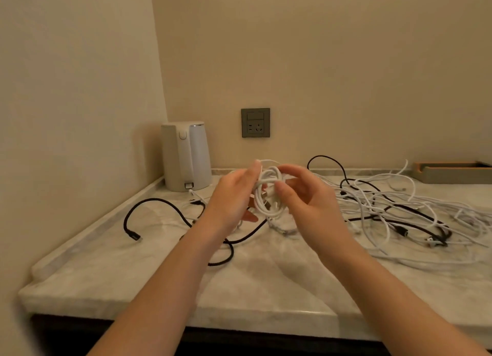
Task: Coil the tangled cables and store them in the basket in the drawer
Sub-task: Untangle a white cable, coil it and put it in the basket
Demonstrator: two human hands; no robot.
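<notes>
A white cable wound into a small coil point(267, 193) hangs above the marble counter between both hands. My left hand point(234, 196) holds the coil from the left, fingers behind it and thumb up at its top. My right hand point(300, 196) curls round the coil's right side, thumb and fingers pinching its strands. A tangle of white and black cables point(399, 212) lies on the counter to the right. One black cable point(159, 214) loops across the counter at the left, its plug end lying free. No drawer or basket is in view.
A white electric kettle point(186, 156) stands in the back left corner by the wall. A grey wall socket point(255, 122) sits above the counter. A flat tray point(452, 172) rests at the back right. The marble counter point(133, 281) ends at its front edge just below my forearms.
</notes>
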